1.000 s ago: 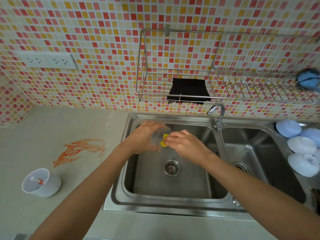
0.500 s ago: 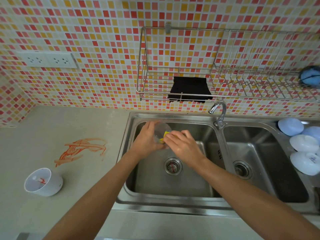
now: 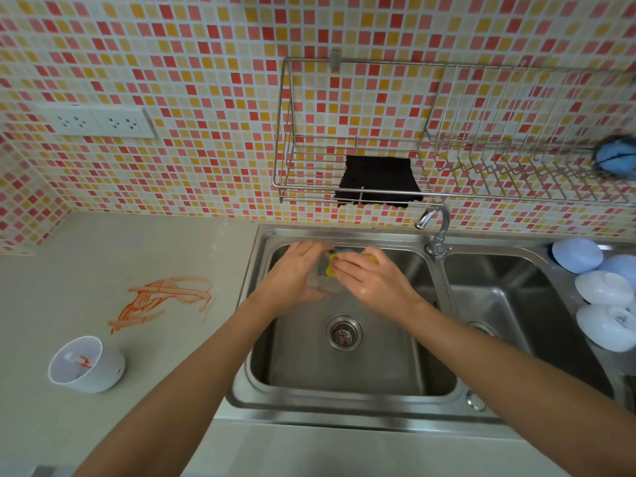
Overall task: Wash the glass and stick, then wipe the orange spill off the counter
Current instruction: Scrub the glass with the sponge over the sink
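The left hand (image 3: 294,271) wraps its fingers around a clear round drinking glass (image 3: 325,282), holding it over the left basin of the 2-basin stainless steel sink (image 3: 344,404). The right hand (image 3: 370,280) pinches a yellow rectangular sponge (image 3: 332,265) against the glass's rim. On the pale grey counter (image 3: 103,256) to the left lies the streaky orange spill (image 3: 161,297), with a white round plastic cup (image 3: 87,364) near it.
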